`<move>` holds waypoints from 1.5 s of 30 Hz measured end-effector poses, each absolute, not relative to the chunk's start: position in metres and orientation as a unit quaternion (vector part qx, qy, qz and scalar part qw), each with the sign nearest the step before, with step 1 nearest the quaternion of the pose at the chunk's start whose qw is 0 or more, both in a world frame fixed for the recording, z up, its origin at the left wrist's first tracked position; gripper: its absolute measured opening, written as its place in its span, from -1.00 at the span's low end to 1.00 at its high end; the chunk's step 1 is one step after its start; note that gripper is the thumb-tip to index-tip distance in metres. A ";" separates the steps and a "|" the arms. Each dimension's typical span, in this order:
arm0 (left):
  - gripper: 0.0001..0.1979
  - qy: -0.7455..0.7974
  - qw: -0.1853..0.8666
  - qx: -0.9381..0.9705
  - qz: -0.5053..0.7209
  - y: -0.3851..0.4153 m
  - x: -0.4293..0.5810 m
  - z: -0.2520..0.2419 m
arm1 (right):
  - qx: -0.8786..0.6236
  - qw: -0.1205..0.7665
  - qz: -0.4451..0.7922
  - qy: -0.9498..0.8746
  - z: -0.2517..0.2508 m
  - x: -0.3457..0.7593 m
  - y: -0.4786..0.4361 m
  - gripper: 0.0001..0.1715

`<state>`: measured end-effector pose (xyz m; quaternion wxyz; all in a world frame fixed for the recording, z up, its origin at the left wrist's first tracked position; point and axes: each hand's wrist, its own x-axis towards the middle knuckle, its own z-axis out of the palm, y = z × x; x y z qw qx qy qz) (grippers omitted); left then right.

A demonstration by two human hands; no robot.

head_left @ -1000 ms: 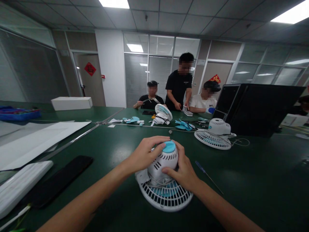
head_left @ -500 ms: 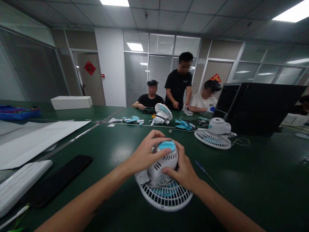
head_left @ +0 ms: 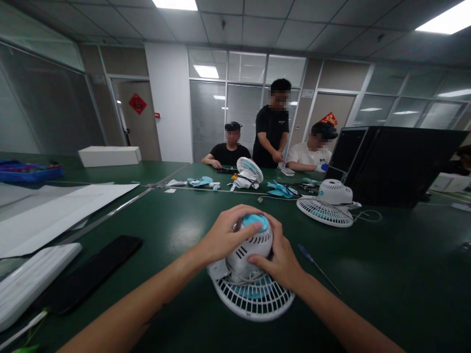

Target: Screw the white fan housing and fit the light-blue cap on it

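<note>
A small white fan lies face down on the green table, its slatted grille underneath and its rounded motor housing pointing up. A light-blue cap tops the housing. My left hand curves around the cap, thumb pressed on its top and fingers along the far side. Around the right side of the housing wraps my right hand, its thumb on the near face. The cable is wound about the housing's base. The far fingertips of both hands are partly hidden.
A blue-handled screwdriver lies right of the fan. Another face-down fan stands by a large black case. Blue fan blades and a tilted fan lie farther back, before three people. A black phone-like slab is at left.
My left fingers have drawn in closer over the cap; my right hand holds nearly the same place. Across the table, the standing person has straightened up and brought both hands together.
</note>
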<state>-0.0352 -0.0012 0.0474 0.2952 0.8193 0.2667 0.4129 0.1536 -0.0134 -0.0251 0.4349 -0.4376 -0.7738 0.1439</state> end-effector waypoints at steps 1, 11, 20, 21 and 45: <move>-0.71 0.276 0.292 0.816 0.416 -0.002 -0.034 0.048 | -0.441 0.433 0.144 -0.773 -0.025 0.154 -0.014 0.10; -0.65 0.242 0.317 0.826 0.398 0.001 -0.038 0.043 | -0.439 0.443 0.148 -0.767 -0.027 0.153 -0.013 0.19; -0.65 0.275 0.271 0.824 0.414 -0.003 -0.032 0.047 | -0.441 0.437 0.154 -0.769 -0.027 0.153 -0.013 0.20; -0.63 0.282 0.265 0.824 0.414 -0.003 -0.032 0.046 | -0.441 0.437 0.156 -0.768 -0.026 0.153 -0.013 0.20; -0.55 0.274 0.251 0.855 0.361 -0.002 -0.035 0.044 | -0.427 0.438 0.133 -0.780 -0.024 0.153 -0.014 0.18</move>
